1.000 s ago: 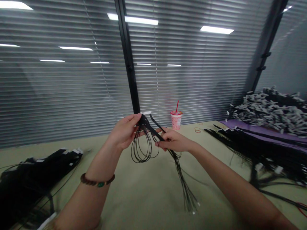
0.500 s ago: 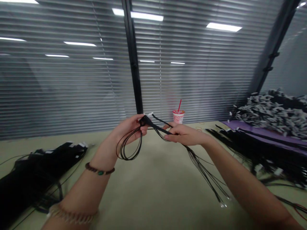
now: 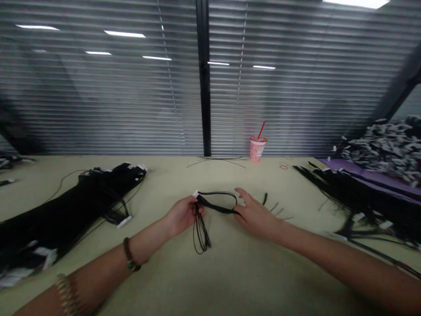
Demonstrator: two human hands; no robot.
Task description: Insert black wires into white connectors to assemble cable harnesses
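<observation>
Between my hands stretches a black wire harness [image 3: 215, 207] with a white connector [image 3: 196, 193] at its left end. My left hand [image 3: 181, 216] pinches it just below that connector, and a bundle of thin looped wires [image 3: 201, 237] hangs down from these fingers. My right hand [image 3: 259, 216] grips the harness farther along, thumb side low, with one finger lifted away. A thin strand arches between the connector and the right hand. Past the right hand, blurred wire ends [image 3: 265, 198] stick out; the part inside the palm is hidden.
At left lies a large pile of black harnesses [image 3: 75, 197] with white connectors. More harnesses [image 3: 371, 197] lie at right, beside a heap of white connectors [image 3: 384, 147] on purple material. A pink cup [image 3: 257, 149] with a red straw, rubber bands [image 3: 283, 166] and loose wires [image 3: 220, 159] sit near the blinds.
My view has tilted down and turned left. Both hands appear lower and nearer the table, still on the harness. One right finger is now lifted, and the strand between the hands bows into an arch.
</observation>
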